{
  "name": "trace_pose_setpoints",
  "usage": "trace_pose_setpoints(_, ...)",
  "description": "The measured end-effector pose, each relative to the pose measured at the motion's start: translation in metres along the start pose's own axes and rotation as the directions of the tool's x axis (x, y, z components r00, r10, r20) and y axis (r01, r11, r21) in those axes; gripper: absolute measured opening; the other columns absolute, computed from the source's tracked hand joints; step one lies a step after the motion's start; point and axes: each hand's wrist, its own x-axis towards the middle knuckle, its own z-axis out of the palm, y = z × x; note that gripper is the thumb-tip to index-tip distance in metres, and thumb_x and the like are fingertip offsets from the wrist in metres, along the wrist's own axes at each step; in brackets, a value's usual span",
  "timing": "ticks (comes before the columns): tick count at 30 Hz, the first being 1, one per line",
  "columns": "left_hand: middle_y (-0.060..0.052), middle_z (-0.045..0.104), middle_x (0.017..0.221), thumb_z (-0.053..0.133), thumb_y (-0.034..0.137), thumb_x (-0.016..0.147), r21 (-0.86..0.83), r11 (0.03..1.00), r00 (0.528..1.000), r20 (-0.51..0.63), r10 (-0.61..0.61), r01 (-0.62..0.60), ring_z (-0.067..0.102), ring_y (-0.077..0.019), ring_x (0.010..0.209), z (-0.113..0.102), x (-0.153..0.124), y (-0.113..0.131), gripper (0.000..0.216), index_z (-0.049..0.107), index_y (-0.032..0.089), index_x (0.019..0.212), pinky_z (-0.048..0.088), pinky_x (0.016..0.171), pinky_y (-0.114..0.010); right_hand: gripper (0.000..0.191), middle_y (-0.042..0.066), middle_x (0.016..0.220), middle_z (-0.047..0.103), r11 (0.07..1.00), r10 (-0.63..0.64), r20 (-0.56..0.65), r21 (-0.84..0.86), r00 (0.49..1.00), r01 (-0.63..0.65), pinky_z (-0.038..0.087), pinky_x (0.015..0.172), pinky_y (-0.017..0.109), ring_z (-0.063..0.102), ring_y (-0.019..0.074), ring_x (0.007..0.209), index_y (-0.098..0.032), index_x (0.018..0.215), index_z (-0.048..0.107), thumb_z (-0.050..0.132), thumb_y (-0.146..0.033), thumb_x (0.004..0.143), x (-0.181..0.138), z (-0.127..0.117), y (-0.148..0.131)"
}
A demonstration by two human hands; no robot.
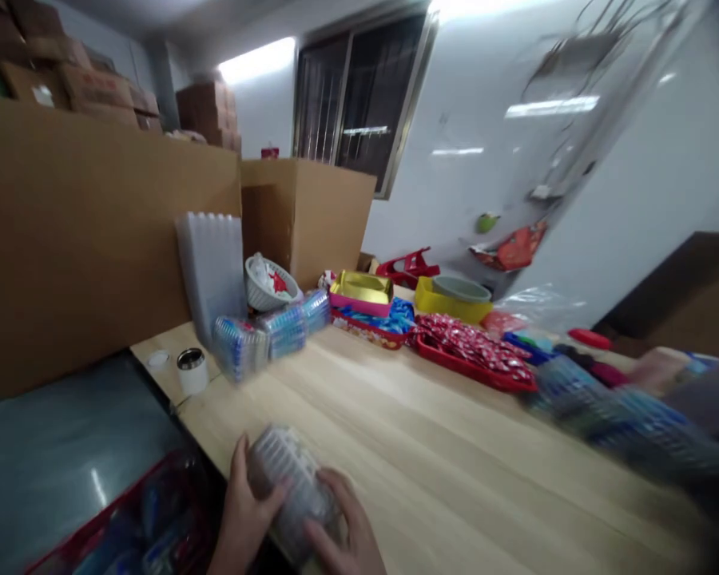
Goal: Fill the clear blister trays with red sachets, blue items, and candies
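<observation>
Near the table's front edge, both hands grip a ribbed, clear plastic pack [293,471], blurred by motion. My left hand [248,503] is closed on its left side, thumb across the top. My right hand [344,519] holds the right side with bent fingers. What the pack contains is too smeared to make out. Beyond it, several similar clear ribbed packs [284,329] stand in a row on the wooden table [347,399]. A white cup [192,372] with a metal rim stands at the table's left edge, beside a round white lid [158,359].
Red-and-white wrapped packets fill a red tray [473,372]; blue packets lie under a gold-lined box [361,291]. A white basket [269,283] and a yellow bin [449,299] stand behind. Another person's sleeve [710,399] is at right. Below left is a red crate [96,535].
</observation>
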Motion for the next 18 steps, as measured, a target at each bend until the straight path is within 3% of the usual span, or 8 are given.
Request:
trace_pose_setpoints(2,-0.019,0.037,0.143,0.064,0.035,0.072,0.197,0.954,0.974,0.023,0.224,-0.224,0.032,-0.0321,0.135,-0.006,0.010,0.006,0.080,0.028,0.011,0.139,0.028,0.112,-0.049,0.052,0.010,0.124,0.058,0.998,0.022,0.025,0.052,0.999,-0.023,0.042,0.102,0.037,0.052,0.0296,0.118,-0.021,0.115,0.062,0.071,-0.046,0.070,0.005,0.000,-0.008)
trace_pose_setpoints(3,-0.017,0.037,0.143,0.060,0.032,0.075,0.280,0.902,0.945,0.101,0.312,-0.328,0.030,-0.0306,0.136,-0.007,0.014,0.011,0.073,0.030,0.014,0.139,0.026,0.112,-0.050,0.052,0.011,0.122,0.059,0.996,0.025,0.036,0.079,0.999,-0.028,0.043,0.101,0.037,0.054,0.0291,0.117,-0.020,0.115,0.062,0.070,-0.046,0.071,0.008,-0.001,-0.012)
trace_pose_setpoints(6,-0.014,0.036,0.147,0.048,0.020,0.084,0.467,0.704,0.842,0.359,0.402,-0.535,0.029,-0.0304,0.137,-0.006,0.018,0.028,0.052,0.042,0.024,0.135,0.023,0.110,-0.058,0.045,0.011,0.114,0.063,0.987,0.010,0.045,0.159,0.999,-0.017,0.046,0.094,0.034,0.058,0.0265,0.108,-0.019,0.109,0.059,0.067,-0.045,0.074,0.015,-0.005,-0.024)
trace_pose_setpoints(9,-0.016,0.031,0.150,0.042,0.017,0.087,0.600,0.505,0.783,0.444,0.435,-0.621,0.027,-0.0331,0.138,0.006,0.017,0.035,0.048,0.046,0.024,0.134,0.019,0.107,-0.065,0.034,0.009,0.107,0.064,0.966,0.021,-0.001,0.259,1.000,-0.021,0.044,0.093,0.035,0.058,0.0260,0.105,-0.020,0.091,0.057,0.070,-0.045,0.072,0.020,-0.010,-0.027)
trace_pose_setpoints(12,-0.017,0.039,0.146,0.038,0.015,0.088,0.631,0.371,0.719,0.481,0.501,-0.681,0.030,-0.0316,0.137,0.022,0.017,0.033,0.046,0.045,0.017,0.134,0.022,0.107,-0.064,0.032,0.009,0.101,0.065,0.890,0.113,0.041,0.440,0.993,-0.120,0.043,0.087,0.034,0.058,0.0249,0.098,-0.020,0.076,0.056,0.071,-0.047,0.071,0.030,-0.021,-0.021)
trace_pose_setpoints(15,-0.015,0.049,0.139,0.037,0.018,0.090,0.617,0.333,0.688,0.524,0.503,-0.713,0.035,-0.0303,0.134,0.031,0.020,0.035,0.042,0.049,0.014,0.130,0.025,0.107,-0.061,0.033,0.008,0.091,0.066,0.757,0.240,0.195,0.576,0.951,-0.309,0.042,0.079,0.032,0.057,0.0216,0.086,-0.017,0.073,0.063,0.067,-0.050,0.074,0.041,-0.035,-0.013)
trace_pose_setpoints(18,-0.018,0.044,0.142,0.045,0.039,0.089,0.579,0.314,0.652,0.586,0.482,-0.752,0.031,-0.0352,0.135,0.030,0.021,0.040,0.054,0.042,0.014,0.137,0.024,0.105,-0.062,0.031,0.005,0.082,0.065,0.654,0.276,0.321,0.628,0.906,-0.422,0.038,0.076,0.030,0.053,0.0182,0.077,-0.016,0.068,0.067,0.073,-0.046,0.068,0.050,-0.048,-0.007)
